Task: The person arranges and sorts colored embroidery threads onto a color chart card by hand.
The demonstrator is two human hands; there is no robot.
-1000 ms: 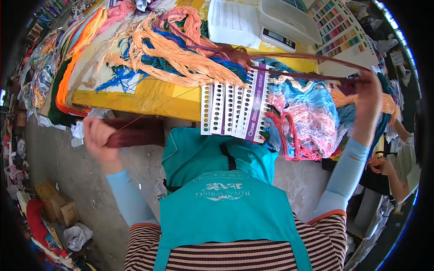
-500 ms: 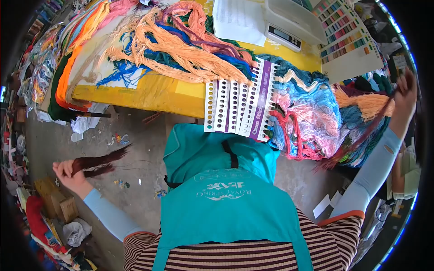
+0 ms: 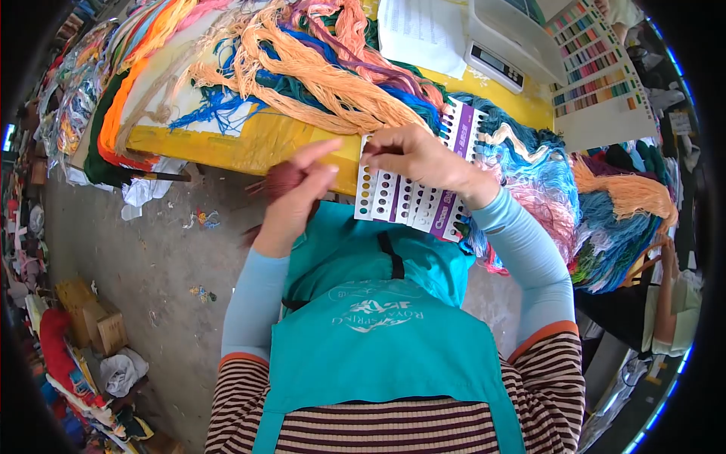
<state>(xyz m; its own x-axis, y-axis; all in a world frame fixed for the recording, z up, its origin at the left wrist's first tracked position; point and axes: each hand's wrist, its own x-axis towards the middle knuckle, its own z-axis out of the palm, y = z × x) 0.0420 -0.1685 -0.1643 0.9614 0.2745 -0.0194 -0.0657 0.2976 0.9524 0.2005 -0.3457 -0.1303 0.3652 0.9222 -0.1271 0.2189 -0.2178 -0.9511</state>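
My left hand (image 3: 296, 198) grips a bunch of dark maroon thread (image 3: 281, 180) just in front of the yellow table's (image 3: 249, 147) near edge. My right hand (image 3: 412, 155) pinches the other end of that maroon thread, held over a fan of white and purple thread colour cards (image 3: 423, 198) that hang off the table edge. The two hands are close together, above my teal apron (image 3: 370, 318). Light blue sleeves cover both forearms.
Piles of peach, blue, teal and orange thread (image 3: 318, 72) cover the table, with a digital scale (image 3: 503, 45), a printed sheet (image 3: 423, 30) and a colour chart (image 3: 601, 72) behind. Pink and blue skeins (image 3: 541, 197) hang at right. Another person's arm (image 3: 669, 287) shows at far right. Boxes (image 3: 94, 321) sit on the floor.
Both hands were flung wide apart, left low at the floor side, right out at the far right; they have swung together at the table edge, folding the maroon thread into a short bunch.
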